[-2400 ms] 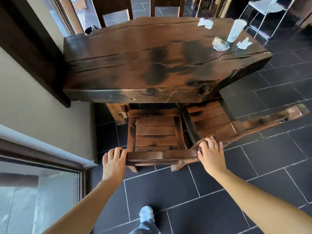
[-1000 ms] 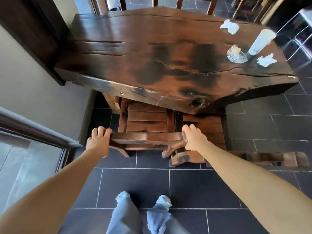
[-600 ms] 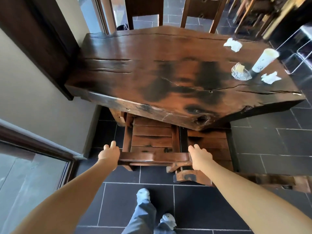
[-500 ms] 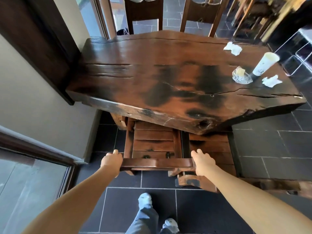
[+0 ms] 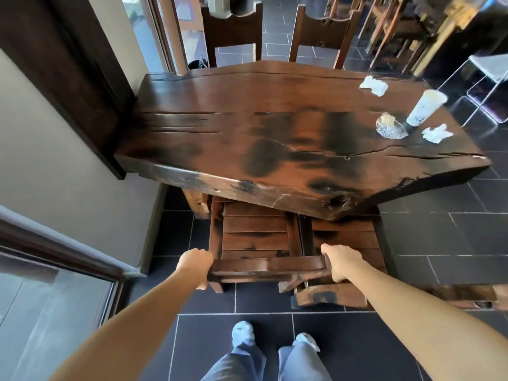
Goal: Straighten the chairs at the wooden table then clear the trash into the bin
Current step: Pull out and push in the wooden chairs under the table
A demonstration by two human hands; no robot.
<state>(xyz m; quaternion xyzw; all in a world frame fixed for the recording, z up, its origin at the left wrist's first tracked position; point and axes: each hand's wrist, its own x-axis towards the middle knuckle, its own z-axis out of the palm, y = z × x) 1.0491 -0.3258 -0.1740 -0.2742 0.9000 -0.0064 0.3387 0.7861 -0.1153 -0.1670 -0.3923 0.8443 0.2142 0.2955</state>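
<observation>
A dark wooden chair [image 5: 254, 237] stands half under the near edge of the thick wooden table [image 5: 247, 127]. My left hand [image 5: 195, 264] grips the left end of its backrest and my right hand [image 5: 339, 261] grips the right end. A second wooden chair [image 5: 346, 243] stands beside it on the right, its backrest low against my right forearm. On the table's right end lie a white cup [image 5: 424, 107], a crumpled clear wrapper [image 5: 390, 129] and two crumpled napkins [image 5: 437, 133] [image 5: 373, 85]. No bin is in view.
Two more wooden chairs [image 5: 232, 30] [image 5: 323, 31] stand at the far side of the table. A wall [image 5: 55, 149] and a glass door [image 5: 41, 312] close off the left. A metal-frame chair [image 5: 486, 78] stands at the far right on the dark tiled floor.
I have stepped back a little and my head has lifted, so the far chairs show. Both hands stay on the backrest and the chair sits slightly further out from under the table.
</observation>
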